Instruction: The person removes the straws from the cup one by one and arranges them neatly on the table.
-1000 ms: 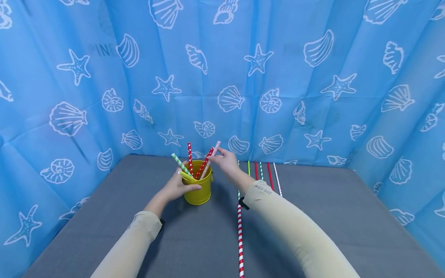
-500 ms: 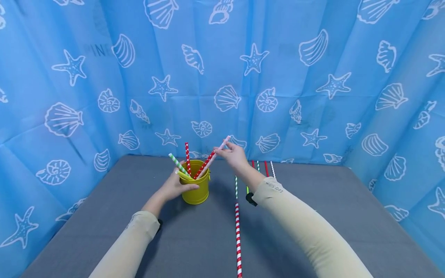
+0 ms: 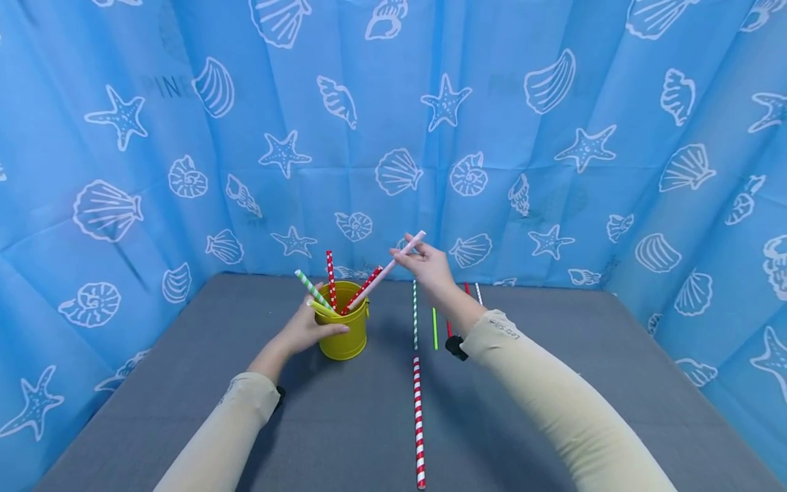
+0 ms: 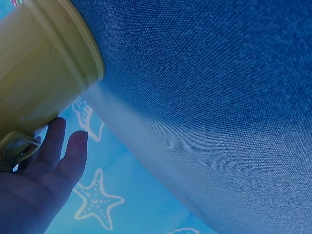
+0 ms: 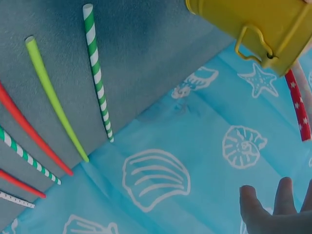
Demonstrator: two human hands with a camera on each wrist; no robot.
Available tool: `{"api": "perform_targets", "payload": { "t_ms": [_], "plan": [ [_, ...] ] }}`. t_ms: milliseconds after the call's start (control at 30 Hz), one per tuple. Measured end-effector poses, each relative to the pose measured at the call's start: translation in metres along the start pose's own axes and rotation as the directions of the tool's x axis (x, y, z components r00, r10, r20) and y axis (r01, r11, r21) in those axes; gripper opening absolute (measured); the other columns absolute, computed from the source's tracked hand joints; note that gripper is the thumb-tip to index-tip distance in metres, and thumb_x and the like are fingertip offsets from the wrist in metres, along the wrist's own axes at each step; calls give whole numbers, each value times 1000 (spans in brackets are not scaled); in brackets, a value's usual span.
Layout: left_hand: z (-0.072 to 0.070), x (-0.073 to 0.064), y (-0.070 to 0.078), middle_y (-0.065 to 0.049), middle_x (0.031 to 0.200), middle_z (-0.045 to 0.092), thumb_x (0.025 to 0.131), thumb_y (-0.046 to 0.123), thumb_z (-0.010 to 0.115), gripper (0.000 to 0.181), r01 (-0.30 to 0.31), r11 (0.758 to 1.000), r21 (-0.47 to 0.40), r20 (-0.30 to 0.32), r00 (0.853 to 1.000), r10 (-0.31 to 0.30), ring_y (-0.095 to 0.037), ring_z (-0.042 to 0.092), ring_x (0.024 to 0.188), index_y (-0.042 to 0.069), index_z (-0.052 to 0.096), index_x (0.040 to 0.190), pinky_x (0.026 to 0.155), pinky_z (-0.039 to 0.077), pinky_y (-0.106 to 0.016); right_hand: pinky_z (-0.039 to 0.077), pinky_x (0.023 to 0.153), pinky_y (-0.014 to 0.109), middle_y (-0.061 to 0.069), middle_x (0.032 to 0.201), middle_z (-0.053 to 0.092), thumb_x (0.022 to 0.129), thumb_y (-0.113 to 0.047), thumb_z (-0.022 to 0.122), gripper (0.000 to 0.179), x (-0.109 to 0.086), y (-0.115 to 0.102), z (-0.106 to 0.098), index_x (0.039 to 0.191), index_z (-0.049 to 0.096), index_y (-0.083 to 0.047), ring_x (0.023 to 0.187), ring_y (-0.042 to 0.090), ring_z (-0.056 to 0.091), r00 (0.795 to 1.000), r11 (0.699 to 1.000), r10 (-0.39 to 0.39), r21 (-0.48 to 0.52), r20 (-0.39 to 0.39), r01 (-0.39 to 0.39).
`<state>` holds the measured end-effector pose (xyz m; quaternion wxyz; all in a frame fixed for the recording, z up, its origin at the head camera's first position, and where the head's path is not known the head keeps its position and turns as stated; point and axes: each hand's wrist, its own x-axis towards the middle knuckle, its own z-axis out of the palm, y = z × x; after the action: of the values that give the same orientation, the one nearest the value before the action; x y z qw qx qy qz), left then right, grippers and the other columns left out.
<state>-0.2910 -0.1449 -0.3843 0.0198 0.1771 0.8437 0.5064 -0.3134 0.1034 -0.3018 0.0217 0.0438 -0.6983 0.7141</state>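
Observation:
My left hand (image 3: 304, 333) grips the side of a small yellow bucket (image 3: 344, 343), thumb along its front. In the left wrist view, its fingers (image 4: 74, 152) lie against the bucket near a looped handle. My right hand (image 3: 432, 272) pinches a pale pink straw (image 3: 380, 276) near its upper end. That straw leans right, its lower end at the bucket's mouth. Also standing in the bucket are a red dotted straw (image 3: 330, 270), a second red dotted one (image 3: 371, 277), a green-and-white striped straw (image 3: 309, 286) and a yellow straw (image 3: 322, 309).
On the grey tabletop (image 3: 344, 437), a red-and-white striped straw (image 3: 419, 424) lies in front. Behind it are a green striped straw (image 3: 415, 314) and a lime green straw (image 5: 51, 92), beside a row including a red straw (image 5: 29, 126). A blue shell-patterned curtain (image 3: 369, 102) encloses the back and sides.
My right hand has moved up and right, tilting the pink straw further over and drawing it partly out of the bucket. The left hand keeps its hold on the bucket.

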Motion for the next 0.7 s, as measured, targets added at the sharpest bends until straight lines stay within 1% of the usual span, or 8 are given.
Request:
{"api": "perform_targets", "payload": {
  "t_ms": [167, 233, 300, 367, 433, 567, 700],
  "plan": [
    [-2, 0, 1, -27, 145, 36, 84, 13, 77, 103, 5, 1000, 3, -4, 1000, -5, -40, 38, 132, -3, 2, 152, 111, 26, -55, 32, 111, 39, 13, 118, 66, 95, -11, 64, 51, -3, -8, -13, 143, 48, -10, 122, 21, 56, 997, 997, -74, 6, -25, 75],
    [-2, 0, 2, -27, 145, 35, 84, 14, 77, 102, 7, 1000, 2, -3, 1000, -7, -41, 39, 132, -3, 2, 152, 111, 26, -55, 36, 109, 39, 7, 109, 71, 94, -13, 66, 50, -5, -11, -19, 141, 51, -9, 116, 18, 59, 994, 995, -104, -3, -42, 104],
    [-3, 0, 2, -28, 145, 35, 84, 15, 77, 102, 10, 1000, 0, 0, 1000, -10, -41, 38, 132, -3, 2, 152, 111, 26, -55, 39, 106, 39, -1, 97, 73, 92, -14, 68, 49, -8, -14, -25, 138, 53, -6, 107, 14, 63, 990, 991, -131, -3, -57, 131],
    [-3, 0, 2, -28, 146, 33, 85, 17, 77, 103, 20, 1000, -1, 6, 1000, -20, -41, 37, 133, -2, 2, 152, 111, 26, -55, 41, 103, 38, -9, 86, 72, 92, -14, 69, 46, -9, -16, -31, 135, 56, -4, 96, 10, 65, 985, 987, -159, -8, -67, 159],
    [-4, 0, 1, -29, 147, 30, 85, 20, 77, 103, 29, 1000, -6, 10, 1000, -28, -42, 36, 134, -1, 1, 152, 112, 24, -56, 43, 99, 37, -14, 81, 70, 93, -12, 67, 44, -12, -17, -36, 133, 56, -1, 90, 7, 66, 982, 984, -180, -12, -64, 179],
    [-5, 0, 2, -30, 149, 24, 89, 24, 73, 100, 52, 998, -34, 31, 998, -51, -42, 32, 135, 0, -1, 152, 112, 23, -57, 47, 87, 29, -16, 78, 70, 94, -9, 64, 42, -16, -17, -47, 133, 54, 4, 85, 3, 66, 978, 978, -205, -59, -47, 202],
    [-4, 0, 3, -29, 148, 25, 94, 29, 66, 95, 75, 995, -61, 45, 996, -73, -40, 32, 135, 2, -2, 153, 111, 25, -56, 51, 78, 21, -12, 79, 69, 94, -6, 63, 48, -23, -12, -58, 139, 48, 4, 80, 2, 67, 978, 970, -208, -130, -8, 205]
  ]
}}
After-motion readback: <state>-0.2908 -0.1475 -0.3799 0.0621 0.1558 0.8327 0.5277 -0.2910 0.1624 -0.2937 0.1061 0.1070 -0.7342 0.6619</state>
